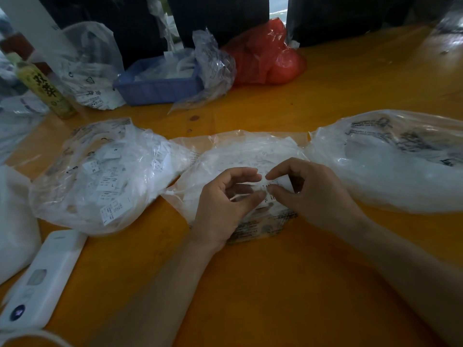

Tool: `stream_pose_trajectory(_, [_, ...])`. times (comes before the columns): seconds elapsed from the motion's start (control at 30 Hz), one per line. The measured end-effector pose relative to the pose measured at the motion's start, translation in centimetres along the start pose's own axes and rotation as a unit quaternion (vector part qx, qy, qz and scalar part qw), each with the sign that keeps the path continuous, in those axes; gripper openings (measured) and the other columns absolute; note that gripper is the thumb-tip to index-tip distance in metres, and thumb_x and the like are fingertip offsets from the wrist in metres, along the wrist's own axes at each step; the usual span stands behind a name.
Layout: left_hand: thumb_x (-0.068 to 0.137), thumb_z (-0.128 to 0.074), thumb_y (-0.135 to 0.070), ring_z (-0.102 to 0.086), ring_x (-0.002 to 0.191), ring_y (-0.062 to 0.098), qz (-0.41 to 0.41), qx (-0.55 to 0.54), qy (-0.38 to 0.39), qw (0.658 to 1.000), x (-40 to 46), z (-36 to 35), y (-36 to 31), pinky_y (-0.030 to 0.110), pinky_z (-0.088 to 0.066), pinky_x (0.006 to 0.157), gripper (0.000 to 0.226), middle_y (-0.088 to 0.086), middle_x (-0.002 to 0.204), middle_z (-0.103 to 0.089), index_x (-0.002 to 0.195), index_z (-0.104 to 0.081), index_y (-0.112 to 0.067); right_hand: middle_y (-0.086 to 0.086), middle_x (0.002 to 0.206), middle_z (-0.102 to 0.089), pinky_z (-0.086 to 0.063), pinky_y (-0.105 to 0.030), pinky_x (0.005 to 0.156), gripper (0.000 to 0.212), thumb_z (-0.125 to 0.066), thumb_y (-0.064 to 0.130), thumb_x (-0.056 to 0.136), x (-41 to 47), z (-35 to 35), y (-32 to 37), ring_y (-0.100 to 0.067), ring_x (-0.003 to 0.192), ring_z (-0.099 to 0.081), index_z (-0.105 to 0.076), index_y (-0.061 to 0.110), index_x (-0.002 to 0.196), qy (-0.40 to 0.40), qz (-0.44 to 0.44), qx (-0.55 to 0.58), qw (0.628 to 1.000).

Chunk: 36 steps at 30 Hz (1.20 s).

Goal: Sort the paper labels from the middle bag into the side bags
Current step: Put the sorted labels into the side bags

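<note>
Three clear plastic bags lie in a row on the orange table. The middle bag (250, 151) holds a heap of white paper labels. Over its near part, my left hand (225, 204) and my right hand (315, 194) meet fingertip to fingertip, pinching small white printed paper labels (271, 186) between them. The left bag (100, 176) shows several printed labels through its plastic. The right bag (390, 161) is wide and whitish inside; its contents are blurred.
A blue basket (155, 83) with plastic wrap stands at the back, a red plastic bag (265, 58) beside it. A yellow-labelled bottle (42, 88) stands far left. A white box-like device (42, 279) lies near left. More white bags sit along the left edge.
</note>
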<state>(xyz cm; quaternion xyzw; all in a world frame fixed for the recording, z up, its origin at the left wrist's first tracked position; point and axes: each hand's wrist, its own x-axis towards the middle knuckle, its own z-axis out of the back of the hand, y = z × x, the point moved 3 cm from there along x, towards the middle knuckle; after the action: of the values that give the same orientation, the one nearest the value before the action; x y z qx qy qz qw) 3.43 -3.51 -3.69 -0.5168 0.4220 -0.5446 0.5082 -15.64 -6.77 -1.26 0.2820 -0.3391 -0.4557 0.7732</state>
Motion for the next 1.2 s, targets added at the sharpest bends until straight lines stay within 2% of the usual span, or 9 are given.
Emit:
stream_pose_trajectory(0.1, [0.083,-0.090,-0.022,-0.074,0.100,0.010,0.005,-0.004,-0.009,1.000,0.0,0.0,0.0,0.025,-0.060,0.086,0.037,-0.013,0.115,-0.078,0.116,-0.074,-0.032,0.028,0.076,-0.061,-0.047,-0.014,0.055,0.024,-0.074,0.040,0.089,0.0,-0.1,0.1,0.004,0.066,-0.060,-0.063,0.037,0.111,-0.013,-0.019,0.024,0.999])
stream_pose_trajectory(0.23, [0.083,-0.089,-0.013,-0.074,0.099,0.008,0.014,-0.055,-0.030,0.998,0.2,0.2,0.1,0.025,-0.061,0.082,0.038,-0.008,0.114,-0.079,0.113,-0.076,-0.033,0.010,0.079,-0.069,-0.061,-0.032,0.063,0.008,-0.068,0.044,0.093,0.2,-0.1,-0.3,-0.008,0.069,-0.070,-0.066,0.039,0.099,-0.010,-0.068,0.076,0.995])
stream_pose_trajectory(0.37, [0.082,-0.088,-0.016,-0.075,0.104,0.015,0.021,-0.071,-0.022,0.997,0.2,0.0,0.2,0.027,-0.061,0.084,0.036,-0.005,0.116,-0.079,0.112,-0.077,-0.034,0.017,0.082,-0.073,-0.053,-0.012,0.059,0.003,-0.070,0.039,0.092,0.2,-0.3,-0.1,-0.002,0.067,-0.071,-0.071,0.036,0.092,0.008,-0.067,0.136,0.988])
stream_pose_trajectory(0.43, [0.084,-0.088,-0.016,-0.075,0.109,0.016,0.015,-0.065,-0.020,0.998,0.2,-0.1,0.2,0.026,-0.061,0.085,0.036,-0.006,0.117,-0.079,0.112,-0.077,-0.035,0.018,0.084,-0.074,-0.051,-0.008,0.059,0.005,-0.069,0.041,0.091,0.1,-0.6,0.2,-0.002,0.068,-0.072,-0.071,0.038,0.094,0.023,-0.064,0.159,0.985])
stream_pose_trajectory(0.7, [0.082,-0.088,-0.009,-0.074,0.110,0.012,0.021,-0.098,-0.046,0.994,0.3,0.1,0.4,0.027,-0.061,0.087,0.038,-0.004,0.114,-0.080,0.113,-0.076,-0.026,0.013,0.070,-0.072,-0.047,-0.013,0.047,0.020,-0.065,0.052,0.090,0.1,-0.6,0.1,-0.002,0.057,-0.066,-0.068,0.034,0.083,0.009,-0.077,0.099,0.992])
stream_pose_trajectory(0.87, [0.083,-0.087,-0.006,-0.073,0.111,0.008,0.016,-0.097,-0.053,0.994,0.4,0.1,0.3,0.024,-0.061,0.083,0.037,-0.004,0.113,-0.080,0.113,-0.075,-0.024,0.020,0.079,-0.071,-0.054,-0.017,0.055,0.023,-0.062,0.062,0.082,-0.1,-0.7,0.7,-0.002,0.067,-0.068,-0.067,0.041,0.088,0.004,-0.053,0.105,0.993])
stream_pose_trajectory(1.0, [0.083,-0.088,-0.007,-0.074,0.111,0.010,0.010,-0.090,-0.054,0.994,0.4,0.1,0.1,0.024,-0.061,0.083,0.041,-0.005,0.115,-0.079,0.116,-0.074,-0.027,0.021,0.091,-0.070,-0.061,-0.032,0.067,0.020,-0.075,0.044,0.085,-0.1,-1.0,0.6,-0.006,0.076,-0.069,-0.062,0.042,0.100,0.029,-0.040,0.093,0.994])
stream_pose_trajectory(1.1, [0.082,-0.089,-0.024,-0.073,0.111,0.010,0.030,-0.099,-0.040,0.994,0.3,0.0,0.3,0.025,-0.060,0.087,0.040,-0.006,0.113,-0.079,0.117,-0.074,-0.035,0.021,0.093,-0.068,-0.059,-0.030,0.070,0.024,-0.075,0.030,0.090,0.0,-0.8,0.3,-0.006,0.079,-0.068,-0.062,0.037,0.109,-0.003,-0.029,0.086,0.996])
stream_pose_trajectory(1.2, [0.083,-0.086,-0.028,-0.069,0.086,0.008,0.051,-0.092,-0.044,0.994,0.4,0.3,0.6,0.036,-0.062,0.091,0.036,-0.013,0.077,-0.066,0.116,-0.076,-0.037,0.021,0.093,-0.069,-0.058,-0.024,0.071,0.026,-0.074,0.025,0.092,0.1,-0.3,0.1,-0.006,0.080,-0.068,-0.062,0.039,0.110,-0.027,-0.018,0.094,0.995])
